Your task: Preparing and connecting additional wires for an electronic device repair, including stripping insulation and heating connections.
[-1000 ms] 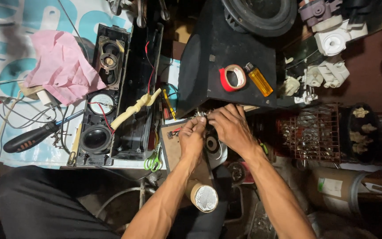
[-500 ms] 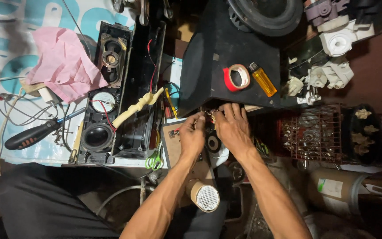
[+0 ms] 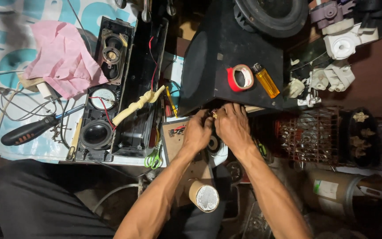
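Note:
My left hand and my right hand are close together at the near edge of a black speaker box. The fingertips of both pinch a small bundle of thin wires between them. What the wires join to is hidden under my fingers. Just below my hands lies a small round speaker part on a white base. A brown circuit board sits left of my left hand.
On the box top lie a red tape roll and an orange lighter. To the left are an opened black speaker bar, a pink cloth, a black-handled screwdriver and green scissors. A wire rack stands right.
Both hands stay at the same spot on the wires with only small finger shifts. The view has drifted slightly.

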